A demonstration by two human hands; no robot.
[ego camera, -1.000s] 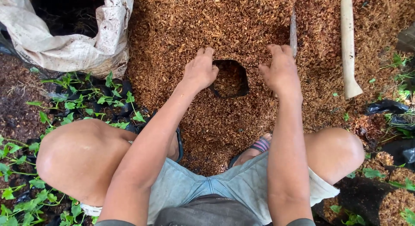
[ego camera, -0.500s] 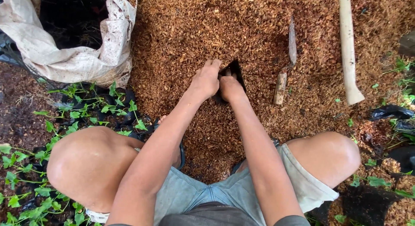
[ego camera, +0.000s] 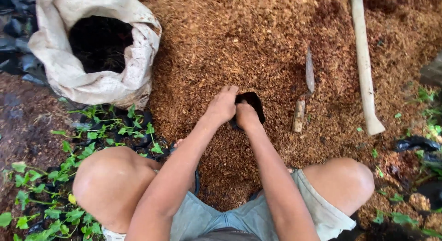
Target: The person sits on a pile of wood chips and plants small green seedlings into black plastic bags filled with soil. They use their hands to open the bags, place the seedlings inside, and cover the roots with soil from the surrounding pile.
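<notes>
Near the middle of the brown mulch bed, from the head view, a small black grow bag sits sunk in the chips. Left hand pinches its near-left rim; right hand presses into its mouth, fingers hidden. Both hands touch it, and a knife lies just right, blade pointing away.

Black plastic grow bag, matt; husk mulch coarse, dry; sack woven, grimy; handle smooth wood.

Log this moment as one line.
left hand on black bag rim | right hand pressing inside | knife beside, untouched
</notes>
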